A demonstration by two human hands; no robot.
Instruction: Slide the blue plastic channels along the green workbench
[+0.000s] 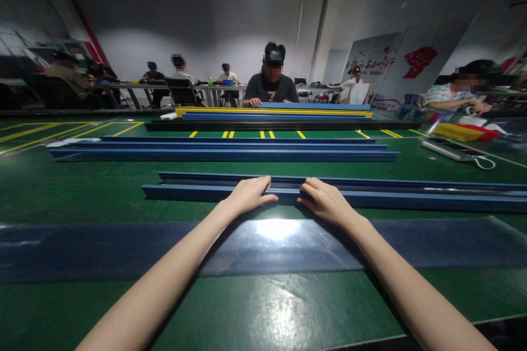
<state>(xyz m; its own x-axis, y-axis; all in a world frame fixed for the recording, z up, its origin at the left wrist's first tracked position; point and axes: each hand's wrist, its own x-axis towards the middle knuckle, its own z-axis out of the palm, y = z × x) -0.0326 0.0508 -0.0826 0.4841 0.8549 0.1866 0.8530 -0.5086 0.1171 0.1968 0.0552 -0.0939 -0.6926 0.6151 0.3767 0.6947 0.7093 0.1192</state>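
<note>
In the head view, the near wall of a long, dark-blue, channel-shaped strip (287, 197) is grasped from above by the left hand (252, 193) and the right hand (327, 201), thumbs kept on the near side, a short gap left between them. The strip is laid crosswise on a glossy green table (102, 181). Nearer, a flat, shiny, bluish sheet (284, 258) is crossed by both forearms; beyond, long blue strips (226, 155) are placed.

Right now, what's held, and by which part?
The blue rail between the hands: left hand and right hand appear to pinch its near edge, away from its left end. Can't tell if lifted.
</note>
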